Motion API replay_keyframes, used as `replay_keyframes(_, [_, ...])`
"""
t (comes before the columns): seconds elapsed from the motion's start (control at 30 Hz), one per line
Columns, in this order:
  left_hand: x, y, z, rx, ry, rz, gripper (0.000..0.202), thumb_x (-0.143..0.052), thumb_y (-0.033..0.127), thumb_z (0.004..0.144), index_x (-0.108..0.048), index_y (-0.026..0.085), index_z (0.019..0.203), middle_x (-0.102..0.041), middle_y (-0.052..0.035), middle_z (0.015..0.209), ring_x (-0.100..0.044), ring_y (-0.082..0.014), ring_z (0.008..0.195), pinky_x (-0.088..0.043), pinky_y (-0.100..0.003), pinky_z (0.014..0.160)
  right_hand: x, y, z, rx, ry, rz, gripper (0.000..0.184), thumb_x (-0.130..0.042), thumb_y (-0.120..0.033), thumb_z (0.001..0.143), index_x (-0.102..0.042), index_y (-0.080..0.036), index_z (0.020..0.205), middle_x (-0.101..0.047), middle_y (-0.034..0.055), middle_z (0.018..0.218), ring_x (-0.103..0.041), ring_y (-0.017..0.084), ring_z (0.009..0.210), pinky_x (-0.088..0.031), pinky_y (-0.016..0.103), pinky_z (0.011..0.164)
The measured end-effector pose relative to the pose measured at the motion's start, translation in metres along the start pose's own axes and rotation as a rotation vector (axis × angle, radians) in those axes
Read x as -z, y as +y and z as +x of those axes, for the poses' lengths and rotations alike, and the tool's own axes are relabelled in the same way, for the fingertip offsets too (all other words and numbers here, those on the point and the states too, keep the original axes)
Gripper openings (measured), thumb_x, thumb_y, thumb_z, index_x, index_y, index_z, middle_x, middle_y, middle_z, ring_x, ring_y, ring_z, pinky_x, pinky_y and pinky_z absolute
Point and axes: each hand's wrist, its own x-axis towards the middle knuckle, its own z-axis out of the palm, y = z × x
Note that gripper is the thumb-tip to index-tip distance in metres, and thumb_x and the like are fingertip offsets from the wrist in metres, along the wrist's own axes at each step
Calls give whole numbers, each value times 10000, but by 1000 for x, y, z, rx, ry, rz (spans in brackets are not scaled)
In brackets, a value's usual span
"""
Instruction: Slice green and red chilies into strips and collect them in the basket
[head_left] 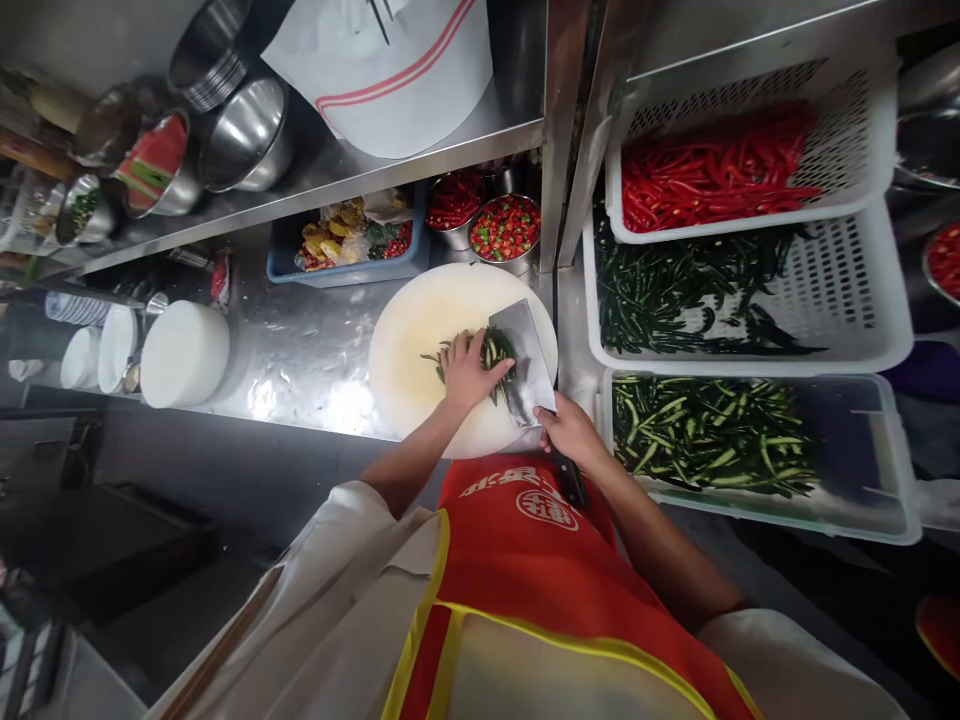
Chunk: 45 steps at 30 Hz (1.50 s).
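A round white cutting board (420, 320) lies on the steel counter with a small bunch of green chillies (491, 352) on it. My left hand (469, 370) presses down on the bunch, fingers curled over it. My right hand (574, 430) grips the dark handle of a cleaver (525, 360), whose broad blade stands right beside my left fingers, on the chillies.
To the right stand white baskets of red chillies (712, 170) and green chillies (697, 280), and a clear tub of green chillies (712, 435). Behind the board are a bowl of chopped chillies (504, 228) and a blue tray (349, 245). Steel bowls (247, 135) and white containers (184, 352) stand at left.
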Motion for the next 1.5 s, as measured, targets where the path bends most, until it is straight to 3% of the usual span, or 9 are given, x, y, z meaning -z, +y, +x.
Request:
replay_keyframes(0.13, [-7,5,0,31,50,-52,686,-615,647,797,-508,250,1347,-432,-161,1434,-410,-382,1322,-304,-588,1096,-19,-8,4,34,-39,-30,150,-449,-325,895,-499,-197,952,-545,-59,501,-563,143,400,-406,233,422])
replay_keyframes(0.27, [-4,-6,6,11,110,-128,520,-622,540,838,-594,213,1242,-479,-144,1373,-488,-318,1255,-392,-500,1077,-38,-19,6,54,-51,3,97,-475,-289,882,-489,-206,931,-525,-75,476,-525,121,363,-373,214,397])
replay_keyframes(0.5, [-8,-27,13,-180,219,-110,346,-646,414,837,-641,232,1132,-546,-105,1273,-549,-273,1176,-462,-437,1039,-68,-18,10,47,18,224,101,-571,-238,817,-510,-207,892,-484,-101,397,-503,106,343,-357,183,379])
replay_keyframes(0.63, [-2,-31,16,-263,164,-104,326,-672,390,813,-649,253,1108,-555,-97,1262,-566,-287,1141,-475,-460,1016,-94,-15,10,51,86,386,127,-590,-269,813,-492,-208,868,-475,-106,410,-512,100,349,-372,178,367])
replay_keyframes(0.8, [15,-15,23,-321,-52,-124,343,-657,373,816,-647,237,1131,-498,-112,1322,-505,-347,1213,-412,-525,1058,-119,-18,-3,79,194,548,143,-568,-297,817,-489,-211,900,-509,-91,482,-526,111,367,-401,205,360])
replay_keyframes(1.0, [28,38,21,-573,-92,-176,350,-664,384,821,-642,251,1144,-481,-95,1339,-474,-366,1213,-399,-541,1051,-111,-30,-45,72,369,737,178,-592,-318,792,-485,-214,888,-517,-80,476,-527,124,375,-396,214,347])
replay_keyframes(1.2, [28,129,3,-716,-114,-245,355,-635,398,857,-627,243,1176,-442,-90,1378,-423,-362,1260,-364,-551,1080,-64,-18,-95,88,519,744,235,-592,-380,792,-487,-223,931,-546,-72,484,-510,125,366,-393,223,362])
replay_keyframes(1.37, [-2,222,-39,-713,-165,-326,347,-647,379,853,-628,272,1182,-436,-50,1401,-406,-298,1302,-355,-464,1121,-1,29,-154,-23,649,620,260,-587,-416,789,-468,-227,923,-561,-69,448,-521,147,366,-387,235,390])
replay_keyframes(1.5, [-41,258,-68,-612,-214,-391,343,-675,339,829,-642,265,1162,-447,-51,1393,-455,-255,1277,-380,-394,1113,37,63,-183,-91,701,423,185,-556,-385,794,-467,-230,847,-563,-68,438,-542,153,377,-389,238,423])
